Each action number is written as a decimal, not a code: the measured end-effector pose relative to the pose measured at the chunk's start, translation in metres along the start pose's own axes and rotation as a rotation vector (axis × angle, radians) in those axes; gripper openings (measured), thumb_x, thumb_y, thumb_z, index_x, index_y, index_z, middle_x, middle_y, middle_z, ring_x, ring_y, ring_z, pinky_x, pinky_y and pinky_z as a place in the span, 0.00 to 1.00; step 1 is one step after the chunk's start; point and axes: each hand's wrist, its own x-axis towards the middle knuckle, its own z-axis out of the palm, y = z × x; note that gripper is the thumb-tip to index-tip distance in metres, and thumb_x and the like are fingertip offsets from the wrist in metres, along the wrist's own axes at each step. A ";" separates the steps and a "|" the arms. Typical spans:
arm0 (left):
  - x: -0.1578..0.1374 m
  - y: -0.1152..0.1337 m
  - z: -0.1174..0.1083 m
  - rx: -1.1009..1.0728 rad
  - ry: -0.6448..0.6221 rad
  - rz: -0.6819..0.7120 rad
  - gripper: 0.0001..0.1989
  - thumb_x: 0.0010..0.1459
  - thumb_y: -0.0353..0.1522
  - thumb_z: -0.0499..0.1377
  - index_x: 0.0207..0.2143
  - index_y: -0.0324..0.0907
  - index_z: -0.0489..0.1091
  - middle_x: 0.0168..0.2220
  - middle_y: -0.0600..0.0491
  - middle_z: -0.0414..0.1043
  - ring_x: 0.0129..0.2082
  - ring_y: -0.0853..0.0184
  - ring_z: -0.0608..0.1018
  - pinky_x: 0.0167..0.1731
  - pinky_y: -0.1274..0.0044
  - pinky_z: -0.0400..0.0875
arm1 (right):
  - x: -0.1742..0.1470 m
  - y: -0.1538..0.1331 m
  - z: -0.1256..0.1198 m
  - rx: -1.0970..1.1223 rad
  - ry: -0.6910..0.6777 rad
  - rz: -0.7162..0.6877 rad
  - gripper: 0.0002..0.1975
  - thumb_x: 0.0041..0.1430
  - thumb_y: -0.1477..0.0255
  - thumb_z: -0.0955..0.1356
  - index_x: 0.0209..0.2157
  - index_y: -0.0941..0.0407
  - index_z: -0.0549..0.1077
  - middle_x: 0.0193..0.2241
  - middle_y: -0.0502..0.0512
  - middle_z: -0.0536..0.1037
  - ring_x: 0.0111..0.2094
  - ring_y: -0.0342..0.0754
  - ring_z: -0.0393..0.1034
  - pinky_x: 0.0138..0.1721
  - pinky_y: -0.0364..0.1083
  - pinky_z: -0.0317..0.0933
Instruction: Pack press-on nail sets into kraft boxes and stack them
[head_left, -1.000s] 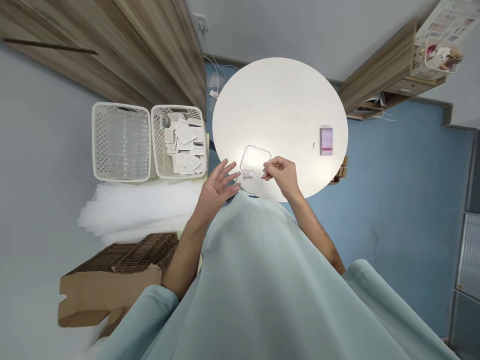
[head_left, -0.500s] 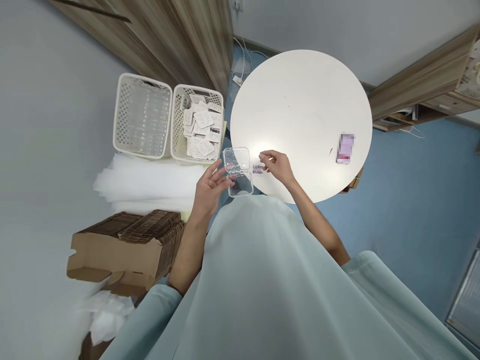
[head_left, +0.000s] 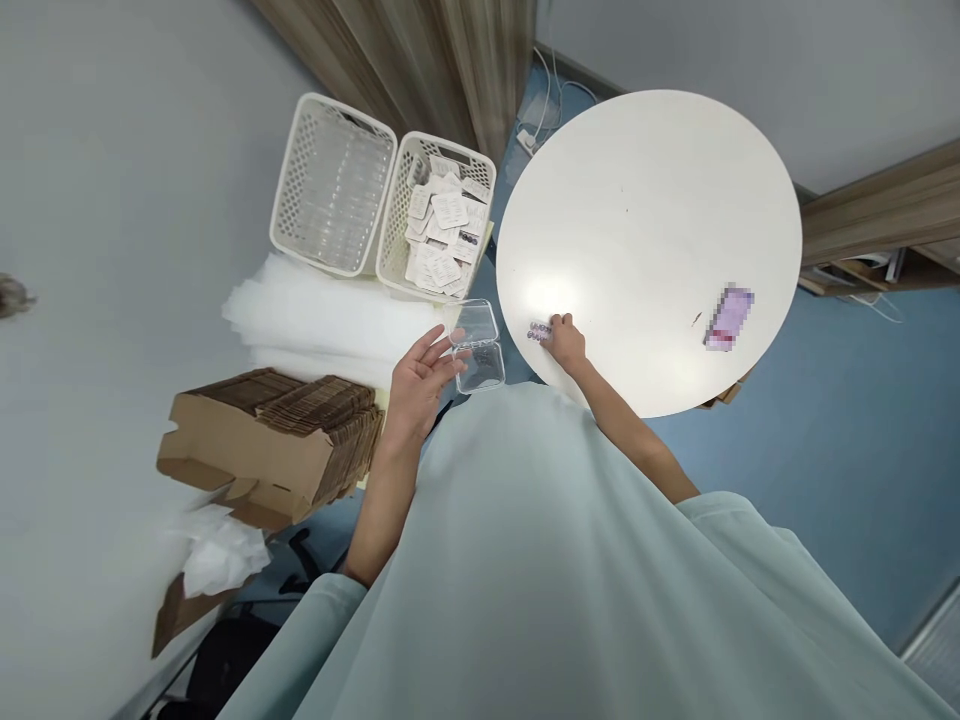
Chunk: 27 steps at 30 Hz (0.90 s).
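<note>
My left hand (head_left: 426, 378) holds a clear plastic box (head_left: 480, 368) by its left side. The box is hinged open, its two halves spread one above the other, and I see nothing inside. On the near left part of the white round table (head_left: 660, 220) lies a small purple beaded piece (head_left: 538, 331), its beads in two short rows. My right hand (head_left: 566, 343) rests over its right end with fingers curled down onto it. The fingers cover that end, and its exact kind is too small to tell.
Left of the table stand a white basket (head_left: 279, 215) of clear plastic boxes and another white basket (head_left: 384, 255) of printed cards. White foam sheets (head_left: 315, 315) and stacked flat cardboard boxes (head_left: 247, 440) lie nearer me. A blurred purple item (head_left: 729, 317) sits at the table's right.
My right hand has come down from above the purple beaded piece onto its right end. The view has turned, shifting table and baskets rightward. My left hand still holds the open box.
</note>
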 end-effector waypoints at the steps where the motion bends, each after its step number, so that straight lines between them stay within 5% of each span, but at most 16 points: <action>1: 0.000 0.000 0.000 -0.010 0.002 -0.010 0.36 0.53 0.38 0.76 0.63 0.44 0.72 0.64 0.38 0.76 0.55 0.52 0.84 0.54 0.62 0.81 | 0.000 0.001 0.002 0.001 0.012 0.003 0.20 0.68 0.71 0.72 0.58 0.58 0.66 0.61 0.68 0.67 0.45 0.52 0.75 0.39 0.48 0.64; 6: 0.004 -0.003 0.006 -0.054 -0.032 -0.062 0.32 0.53 0.36 0.76 0.59 0.42 0.76 0.65 0.38 0.75 0.55 0.53 0.84 0.52 0.64 0.82 | -0.010 0.009 -0.001 0.174 0.029 0.002 0.13 0.70 0.73 0.68 0.53 0.53 0.66 0.54 0.61 0.77 0.43 0.51 0.75 0.40 0.47 0.64; 10: 0.013 -0.004 0.015 -0.057 -0.099 -0.095 0.33 0.51 0.36 0.77 0.59 0.42 0.76 0.65 0.38 0.76 0.55 0.54 0.84 0.53 0.64 0.82 | -0.030 0.023 -0.012 0.465 0.083 -0.045 0.08 0.72 0.70 0.65 0.51 0.52 0.66 0.50 0.54 0.81 0.32 0.45 0.74 0.40 0.46 0.65; 20: 0.041 0.004 0.059 0.001 -0.347 -0.128 0.31 0.54 0.35 0.75 0.60 0.43 0.76 0.67 0.39 0.74 0.58 0.51 0.83 0.58 0.59 0.80 | -0.128 0.023 -0.094 1.089 0.533 -0.111 0.20 0.65 0.52 0.73 0.46 0.49 0.68 0.43 0.48 0.77 0.23 0.39 0.68 0.29 0.44 0.69; 27: 0.050 0.018 0.088 -0.012 -0.474 -0.151 0.31 0.53 0.34 0.76 0.59 0.43 0.77 0.68 0.40 0.73 0.61 0.51 0.81 0.61 0.61 0.78 | -0.177 -0.004 -0.131 1.139 0.568 -0.214 0.24 0.61 0.48 0.76 0.47 0.50 0.72 0.41 0.49 0.78 0.25 0.40 0.68 0.27 0.43 0.69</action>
